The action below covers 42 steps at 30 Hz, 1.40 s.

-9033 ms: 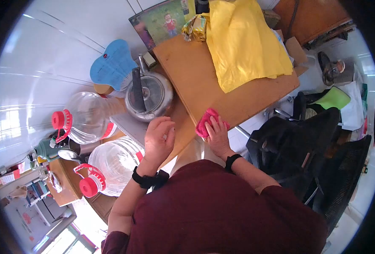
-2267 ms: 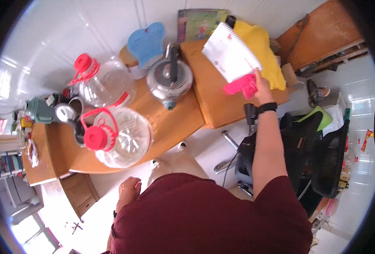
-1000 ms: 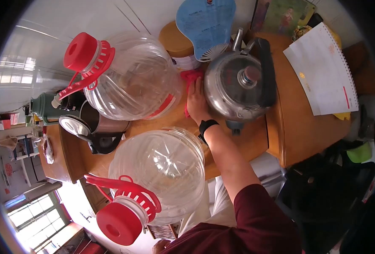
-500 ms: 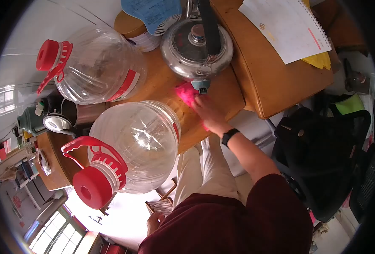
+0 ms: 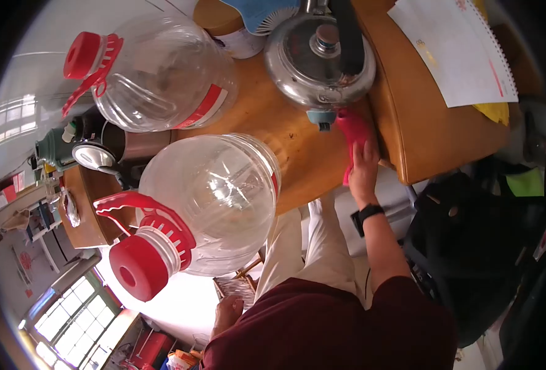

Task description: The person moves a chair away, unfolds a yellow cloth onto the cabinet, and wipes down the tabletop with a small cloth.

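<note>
My right hand (image 5: 363, 165), with a black band at the wrist, presses on a pink cloth (image 5: 354, 131) at the right end of the wooden table (image 5: 297, 157). The cloth lies beside the pressure cooker (image 5: 322, 61), close to its grey-green side handle, and part of it drapes over the table's front edge. My left hand (image 5: 228, 311) hangs low by my side, fingers curled, with nothing visible in it. Between it and the table's back stands a large clear plastic jug (image 5: 217, 197) with a red cap and carry handle.
A second clear jug (image 5: 162, 74) stands farther back, near a brown-lidded jar (image 5: 233, 31) and a blue fan (image 5: 264, 12). A metal kettle (image 5: 94, 155) is at the left. The adjoining wooden surface (image 5: 421, 142) holds a spiral calendar (image 5: 455, 55). A black chair (image 5: 470, 246) stands right.
My right hand has moved right with the pink cloth, from in front of the cooker's handle to the table's right end. The view has shifted too. My left hand stays low.
</note>
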Available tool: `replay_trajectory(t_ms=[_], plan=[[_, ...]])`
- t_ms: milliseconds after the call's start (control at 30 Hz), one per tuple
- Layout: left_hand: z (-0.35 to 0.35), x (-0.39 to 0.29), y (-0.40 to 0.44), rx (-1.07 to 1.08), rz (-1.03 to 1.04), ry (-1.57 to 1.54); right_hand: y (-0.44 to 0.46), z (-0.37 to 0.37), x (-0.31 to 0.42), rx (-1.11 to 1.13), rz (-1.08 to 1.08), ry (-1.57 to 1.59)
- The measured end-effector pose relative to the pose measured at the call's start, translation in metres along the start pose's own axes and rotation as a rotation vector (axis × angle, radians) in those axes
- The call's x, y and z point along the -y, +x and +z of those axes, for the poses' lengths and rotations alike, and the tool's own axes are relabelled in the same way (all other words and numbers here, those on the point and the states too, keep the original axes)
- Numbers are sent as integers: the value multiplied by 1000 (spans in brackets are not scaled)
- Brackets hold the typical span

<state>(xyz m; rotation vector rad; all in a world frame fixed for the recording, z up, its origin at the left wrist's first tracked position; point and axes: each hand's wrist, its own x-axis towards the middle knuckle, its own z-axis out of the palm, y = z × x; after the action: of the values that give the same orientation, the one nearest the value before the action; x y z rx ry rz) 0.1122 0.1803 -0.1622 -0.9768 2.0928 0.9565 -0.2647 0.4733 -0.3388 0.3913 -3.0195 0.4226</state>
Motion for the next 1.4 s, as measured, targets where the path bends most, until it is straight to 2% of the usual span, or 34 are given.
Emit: replay_trajectory(t_ms=[67, 133, 233, 333, 367, 433, 533, 600, 667, 700, 733, 933, 1000, 1033, 1100, 1133, 1200, 1267, 1333, 1400], plan=[[-1, -6, 5, -4, 14, -24, -14, -5, 12, -23, -5, 46], [-5, -17, 6, 20, 54, 34, -9, -11, 47, 196, -75, 225], [-3, -11, 3, 19, -36, -9, 50, -25, 104, 192, -269, 582], [-3, -7, -3, -28, -45, -20, 113, 2, 149, 154, -534, 846], [-2, -4, -6, -29, -48, -17, 131, 18, 161, 155, -533, 850], [2, 3, -13, -17, -99, -32, 151, 58, 173, 204, -779, 628], [11, 18, -24, -27, -127, -82, 153, 87, 171, 315, -812, 478], [9, 20, -21, 17, -85, -1, 139, 74, 160, 266, -843, 237], [7, 17, -18, 32, -124, 2, 121, 70, 146, 154, -752, 354], [0, 6, -16, 12, -54, 44, 110, 59, 140, 221, -655, 389], [-2, 5, -8, -4, -37, 36, 97, 43, 131, 181, -600, 459], [-28, -19, 20, -87, 71, 48, -7, 6, 105, 176, -495, 225], [-35, -26, 26, -88, 149, 59, -41, -2, 88, 337, -535, 258], [-37, -28, 28, -83, 171, 67, -54, -6, 78, 337, -523, 252], [-36, -23, 31, -80, 191, 76, -85, -13, 55, 536, -523, 419], [-33, -21, 31, -74, 190, 79, -91, -18, 48, 526, -425, 532], [-30, -14, 29, -50, 160, 59, -76, -34, 29, 374, -269, 642], [-24, -7, 28, -27, 115, 48, -38, -54, 18, 87, -93, 660], [-23, -13, 24, -3, 109, 76, -2, -62, 11, -152, -51, 462], [-22, -16, 18, -4, 68, 98, 35, -48, 10, -189, -16, 250]])
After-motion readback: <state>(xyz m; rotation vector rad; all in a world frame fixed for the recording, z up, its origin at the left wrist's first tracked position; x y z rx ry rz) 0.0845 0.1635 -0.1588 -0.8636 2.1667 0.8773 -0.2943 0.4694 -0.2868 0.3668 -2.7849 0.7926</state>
